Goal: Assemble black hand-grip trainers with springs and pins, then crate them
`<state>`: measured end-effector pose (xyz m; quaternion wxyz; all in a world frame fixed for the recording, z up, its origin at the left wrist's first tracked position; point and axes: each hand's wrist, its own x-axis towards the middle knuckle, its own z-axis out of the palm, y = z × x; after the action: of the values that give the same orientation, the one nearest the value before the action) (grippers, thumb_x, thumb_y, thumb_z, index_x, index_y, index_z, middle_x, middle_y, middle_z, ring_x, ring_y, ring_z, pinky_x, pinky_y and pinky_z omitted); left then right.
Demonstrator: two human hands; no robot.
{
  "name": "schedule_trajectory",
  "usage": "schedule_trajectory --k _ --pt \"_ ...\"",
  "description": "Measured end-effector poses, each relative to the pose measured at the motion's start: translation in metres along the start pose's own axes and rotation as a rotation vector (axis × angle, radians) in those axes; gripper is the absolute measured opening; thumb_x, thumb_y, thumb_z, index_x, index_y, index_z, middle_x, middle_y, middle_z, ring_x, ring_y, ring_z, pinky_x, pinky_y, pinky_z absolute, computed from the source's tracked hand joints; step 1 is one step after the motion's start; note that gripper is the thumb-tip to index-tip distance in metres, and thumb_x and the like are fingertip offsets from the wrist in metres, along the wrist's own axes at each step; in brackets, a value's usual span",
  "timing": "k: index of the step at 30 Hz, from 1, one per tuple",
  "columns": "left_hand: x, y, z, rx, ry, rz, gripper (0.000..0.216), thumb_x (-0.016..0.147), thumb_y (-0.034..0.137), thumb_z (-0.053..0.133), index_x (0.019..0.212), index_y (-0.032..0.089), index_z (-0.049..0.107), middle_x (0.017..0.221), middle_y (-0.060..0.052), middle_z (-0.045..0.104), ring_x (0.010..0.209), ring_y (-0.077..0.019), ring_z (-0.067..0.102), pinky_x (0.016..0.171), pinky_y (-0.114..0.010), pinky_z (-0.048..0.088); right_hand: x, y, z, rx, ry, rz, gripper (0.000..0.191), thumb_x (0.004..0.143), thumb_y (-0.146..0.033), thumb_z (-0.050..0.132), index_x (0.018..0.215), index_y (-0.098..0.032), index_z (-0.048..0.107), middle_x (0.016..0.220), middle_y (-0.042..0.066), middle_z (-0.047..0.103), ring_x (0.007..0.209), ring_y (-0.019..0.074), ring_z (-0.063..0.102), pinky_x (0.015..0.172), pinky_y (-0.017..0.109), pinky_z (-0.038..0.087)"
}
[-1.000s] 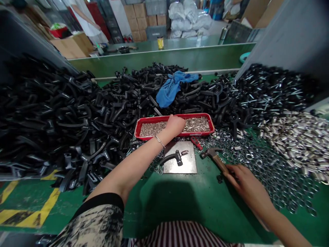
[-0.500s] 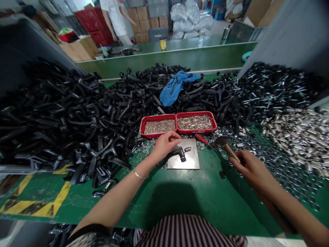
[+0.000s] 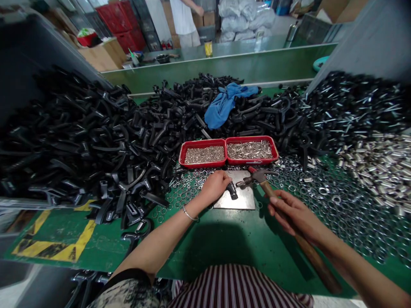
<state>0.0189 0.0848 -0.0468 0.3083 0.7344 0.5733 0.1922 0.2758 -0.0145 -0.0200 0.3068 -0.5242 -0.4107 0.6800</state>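
My right hand [image 3: 293,209] is wrapped round the wooden handle of a claw hammer [image 3: 267,188]. The hammer's metal head hangs over the right part of a flat metal plate [image 3: 239,202]; whether it touches anything there I cannot tell. On that plate lies a black handle-like part [image 3: 232,191], with a spring-like metal piece just right of it, partly covered by the hammer head. The fingers of my left hand [image 3: 215,187] are closed on the black part, hiding its left end. A red-handled tool [image 3: 251,169] lies behind the hammer head.
Two red trays, one with tiny metal pieces [image 3: 203,165] and one with small pins [image 3: 253,161], stand behind the plate. Black parts [image 3: 96,128] heap up left and back, under a blue cloth [image 3: 221,107]. Metal rings [image 3: 346,218] and silver sleeves [image 3: 382,167] spread right. A person [image 3: 184,19] stands beyond.
My right hand has swung the hammer left, over the plate. My left hand has come down onto the black part. The person at the back has shifted right in view.
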Motion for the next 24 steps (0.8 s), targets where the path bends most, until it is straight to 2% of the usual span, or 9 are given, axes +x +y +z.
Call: schedule_trajectory --k 3,8,12,14,16,18,19,21,24 --pt "-0.001 0.001 0.001 0.079 0.025 0.042 0.018 0.090 0.027 0.058 0.074 0.019 0.059 0.080 -0.005 0.065 0.079 -0.0209 0.061 0.071 -0.031 0.043 0.001 0.002 -0.001 -0.020 0.018 -0.011 0.032 0.094 -0.052 0.055 0.100 -0.022 0.049 0.076 -0.003 0.063 0.033 0.0026 0.038 0.031 0.017 0.026" --pt "0.000 0.000 0.000 0.195 0.019 0.111 0.017 0.094 0.028 0.054 0.081 0.018 0.060 0.085 -0.006 0.064 0.082 -0.0214 0.062 0.074 -0.032 0.044 0.003 0.005 -0.001 -0.178 0.037 -0.021 0.037 0.093 -0.055 0.054 0.111 -0.023 0.048 0.083 -0.002 0.062 0.037 0.0044 0.041 0.029 0.017 0.028" --pt "0.003 0.003 -0.004 0.424 -0.039 0.395 0.020 0.097 0.026 0.047 0.088 0.015 0.061 0.091 -0.010 0.063 0.089 -0.0246 0.060 0.084 -0.038 0.042 0.005 -0.004 0.002 -0.348 0.075 -0.060 0.040 0.094 -0.056 0.050 0.119 -0.025 0.049 0.084 0.000 0.063 0.042 0.0084 0.046 0.032 0.020 0.035" --pt "0.000 0.005 -0.006 0.484 -0.071 0.472 0.022 0.098 0.028 0.047 0.091 0.014 0.061 0.093 -0.011 0.063 0.094 -0.0259 0.059 0.089 -0.041 0.042 0.003 -0.013 0.005 -0.452 0.099 -0.118 0.039 0.096 -0.055 0.047 0.121 -0.025 0.050 0.082 0.001 0.064 0.044 0.0104 0.048 0.036 0.023 0.038" --pt "-0.009 0.006 -0.005 0.435 -0.033 0.407 0.032 0.093 0.043 0.057 0.103 0.012 0.060 0.103 -0.014 0.063 0.101 -0.0289 0.058 0.091 -0.044 0.042 0.000 -0.024 0.010 -0.575 0.143 -0.207 0.040 0.098 -0.054 0.043 0.125 -0.025 0.051 0.081 0.003 0.066 0.048 0.0133 0.052 0.042 0.026 0.041" --pt "-0.022 0.005 -0.002 0.325 0.042 0.295 0.067 0.080 0.057 0.069 0.125 0.010 0.051 0.119 -0.018 0.059 0.113 -0.0336 0.055 0.096 -0.048 0.043 -0.001 -0.031 0.015 -0.713 0.209 -0.315 0.043 0.100 -0.051 0.039 0.132 -0.025 0.049 0.086 0.006 0.068 0.058 0.0174 0.059 0.051 0.029 0.045" --pt "-0.028 0.004 0.000 0.272 0.071 0.249 0.082 0.075 0.058 0.073 0.135 0.010 0.043 0.126 -0.020 0.056 0.117 -0.0352 0.053 0.098 -0.050 0.042 0.000 -0.033 0.017 -0.790 0.233 -0.367 0.044 0.100 -0.050 0.038 0.135 -0.024 0.048 0.091 0.009 0.069 0.065 0.0197 0.063 0.057 0.030 0.047" --pt "-0.039 0.004 0.005 0.203 0.086 0.193 0.093 0.075 0.051 0.076 0.145 0.012 0.031 0.132 -0.020 0.054 0.122 -0.0360 0.052 0.103 -0.053 0.040 0.006 -0.033 0.022 -0.960 0.220 -0.416 0.043 0.101 -0.047 0.037 0.135 -0.024 0.049 0.103 0.012 0.070 0.078 0.0239 0.067 0.066 0.034 0.049" --pt "-0.044 0.004 0.011 0.182 0.054 0.165 0.090 0.077 0.041 0.076 0.146 0.012 0.027 0.132 -0.020 0.055 0.121 -0.0363 0.053 0.106 -0.055 0.038 0.025 -0.023 0.023 -1.123 0.127 -0.308 0.035 0.100 -0.042 0.038 0.117 -0.020 0.057 0.098 0.012 0.070 0.080 0.0269 0.068 0.066 0.034 0.047"
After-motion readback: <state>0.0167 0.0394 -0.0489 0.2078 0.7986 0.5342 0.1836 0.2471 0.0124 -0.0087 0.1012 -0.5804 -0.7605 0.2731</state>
